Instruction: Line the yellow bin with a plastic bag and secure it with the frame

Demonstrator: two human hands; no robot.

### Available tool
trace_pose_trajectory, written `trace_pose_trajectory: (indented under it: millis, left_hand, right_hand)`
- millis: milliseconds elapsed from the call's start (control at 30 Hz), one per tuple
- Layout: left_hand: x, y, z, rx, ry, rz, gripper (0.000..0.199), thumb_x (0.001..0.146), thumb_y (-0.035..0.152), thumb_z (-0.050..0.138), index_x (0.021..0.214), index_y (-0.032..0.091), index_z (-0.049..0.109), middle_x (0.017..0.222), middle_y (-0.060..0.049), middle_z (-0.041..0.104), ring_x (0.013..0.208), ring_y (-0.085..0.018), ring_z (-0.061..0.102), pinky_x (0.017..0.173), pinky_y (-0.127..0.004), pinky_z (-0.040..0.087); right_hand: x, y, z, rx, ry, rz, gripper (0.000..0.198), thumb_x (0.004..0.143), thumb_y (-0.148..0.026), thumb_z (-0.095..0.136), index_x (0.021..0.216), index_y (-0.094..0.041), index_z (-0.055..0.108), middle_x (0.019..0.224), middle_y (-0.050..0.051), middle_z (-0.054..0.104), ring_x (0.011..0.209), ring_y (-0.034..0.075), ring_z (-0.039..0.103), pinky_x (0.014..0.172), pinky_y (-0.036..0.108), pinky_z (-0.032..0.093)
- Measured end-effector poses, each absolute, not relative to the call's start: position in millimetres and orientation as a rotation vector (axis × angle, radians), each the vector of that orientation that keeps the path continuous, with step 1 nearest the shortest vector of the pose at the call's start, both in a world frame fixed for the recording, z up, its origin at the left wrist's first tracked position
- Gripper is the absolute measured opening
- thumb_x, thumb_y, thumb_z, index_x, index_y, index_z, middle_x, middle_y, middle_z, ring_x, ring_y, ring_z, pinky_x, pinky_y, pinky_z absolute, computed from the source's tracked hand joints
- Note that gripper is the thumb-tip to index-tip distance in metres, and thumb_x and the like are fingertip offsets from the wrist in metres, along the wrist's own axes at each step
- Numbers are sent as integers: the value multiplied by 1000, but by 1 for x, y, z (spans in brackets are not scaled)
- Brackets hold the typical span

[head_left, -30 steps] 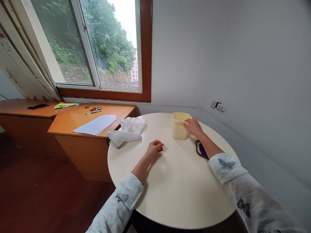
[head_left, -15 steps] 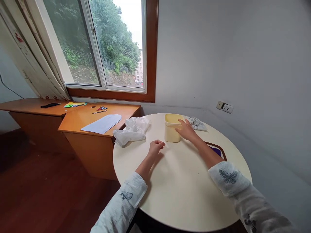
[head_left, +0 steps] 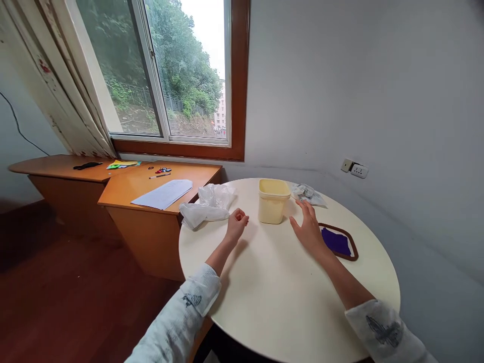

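Note:
A pale yellow plastic bin (head_left: 270, 209) stands upright on the round cream table (head_left: 280, 282), toward its far side. To the right of the bin and apart from it, my right hand (head_left: 308, 227) hovers open, thumb and fingers spread, with nothing in it. Left of the bin is my left hand (head_left: 237, 224), its fingers curled into a loose fist; nothing shows in it. A crumpled white plastic bag (head_left: 207, 206) lies just beyond and left of that hand.
Right of my right forearm lies a brown-rimmed frame (head_left: 355, 252) with a purple cloth (head_left: 336, 241) on it. A clear bag (head_left: 310, 194) rests behind the bin. Paper sheets (head_left: 164, 194) and small items lie on the wooden desk (head_left: 204, 174) at left.
My right hand has come off the bin's right side and drawn back toward me. My left hand has shifted slightly left, still curled. The view has turned a little left.

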State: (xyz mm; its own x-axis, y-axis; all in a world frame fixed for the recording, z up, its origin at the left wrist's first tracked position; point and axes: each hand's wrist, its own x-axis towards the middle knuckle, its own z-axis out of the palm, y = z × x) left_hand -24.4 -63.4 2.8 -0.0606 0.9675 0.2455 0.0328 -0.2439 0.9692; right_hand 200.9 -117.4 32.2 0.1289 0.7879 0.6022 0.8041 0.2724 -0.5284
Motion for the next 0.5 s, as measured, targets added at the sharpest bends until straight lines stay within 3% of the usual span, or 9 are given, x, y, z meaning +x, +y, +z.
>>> trace_pose_trajectory:
  millis: [133,300,500]
  left_hand:
    - [-52,-47,18,1584,1279,1409,17,68,25,52,61,19,38,49,7,43,50,-9,47,51,-20,35]
    - [-95,-24,45,1840,1562,1311,18,67,18,50,57,19,35,50,7,39,50,-9,43,49,-20,31]
    - [-128,-5,70,2122,1931,933,7,78,20,52,72,16,51,68,1,52,66,-12,51,62,-27,40]
  right_hand:
    - [201,-122,21,-1361,-1593,-128,37,82,-27,44,118,-22,45,127,9,42,121,23,36,100,44,33]
    - [194,-127,1,-1282,-1639,-134,30,81,-21,42,110,-22,50,116,8,48,112,22,43,96,42,37]
    - [197,-127,-12,-1270,-1665,-73,26,81,-19,42,104,-22,53,114,7,49,110,22,43,93,42,39]
